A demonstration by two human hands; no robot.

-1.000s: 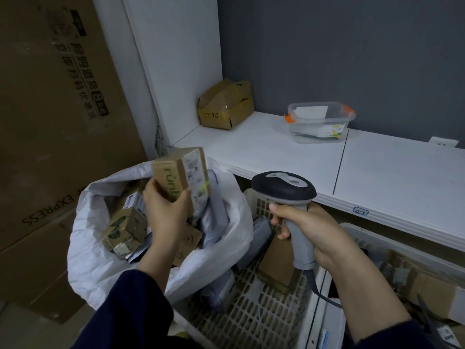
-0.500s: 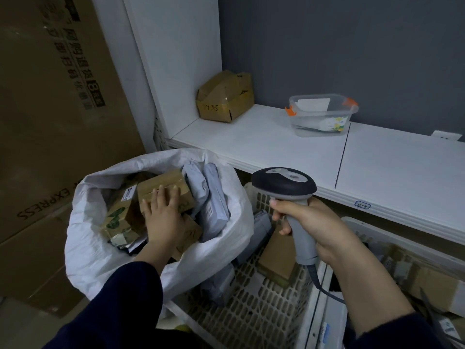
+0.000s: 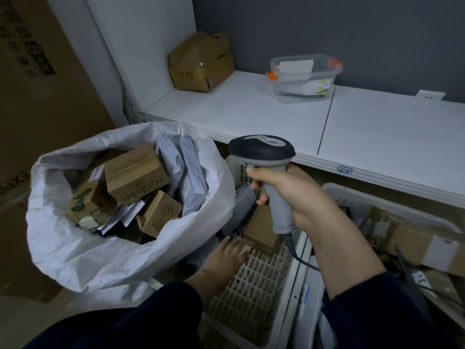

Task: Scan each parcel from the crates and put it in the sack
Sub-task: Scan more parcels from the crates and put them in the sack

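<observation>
Dark sleeves at bottom edge. Left hand point(image 3: 226, 255) low over the white lattice crate point(image 3: 251, 288), motion-blurred, fingers stretched out flat and holding nothing; fingertips just beside a brown parcel point(image 3: 261, 229) lying in the crate, contact cannot be told. A grey poly mailer point(image 3: 242, 200) sits in the same crate behind that parcel, partly hidden by the sack. Right hand point(image 3: 292, 195) clenched round the grey handle of the barcode scanner point(image 3: 261, 149), dark scanner head up and above the crate, cable trailing down from the handle base. White woven sack point(image 3: 100, 250) stands left of the crate, touching it, mouth open and rolled; inside it a tan "runben" box point(image 3: 136, 175) on top, more small cardboard boxes around it, grey mailers point(image 3: 187, 172) upright against the sack's right side. Second white crate point(image 3: 377, 202) to the right, under the shelf edge, holding brown parcels point(image 3: 415, 244) with white labels. White shelf point(image 3: 251, 109) beyond. On it a dented cardboard box point(image 3: 201, 61) in the back left corner with handwritten digits, and a clear plastic tub point(image 3: 304, 76) with orange latches, well apart from the box. Large brown carton point(image 3: 37, 71) at far left. Grey wall behind.
</observation>
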